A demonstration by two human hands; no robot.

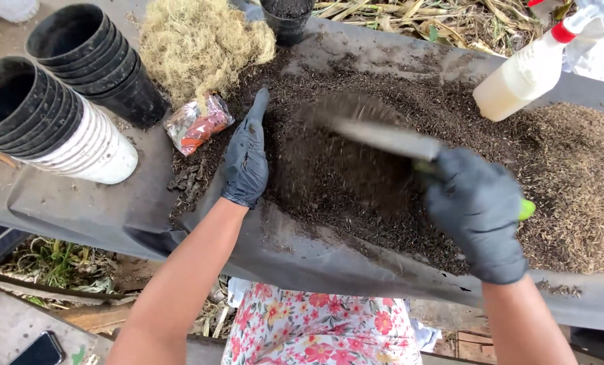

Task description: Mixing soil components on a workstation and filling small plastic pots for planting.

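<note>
Rt hand [476, 211], blurred trowel [383, 138], crumbly soil [342, 182]

Crinkled clear packet [198, 124] with orange-red contents beside the pots, dark phone screen [40, 350] lower left

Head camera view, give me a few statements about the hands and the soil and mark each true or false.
1. Both hands wear black gloves, left hand and right hand. True.
2. The right hand holds a trowel with a green handle. True.
3. The left hand grips the spray bottle. False: it lies flat on the dark soil; the bottle lies apart, at the far right.
4. The stacked black pots stand upright. False: they lie tipped on their sides.
5. The soil sits in a bucket. False: it lies heaped on a dark sheet.
</note>
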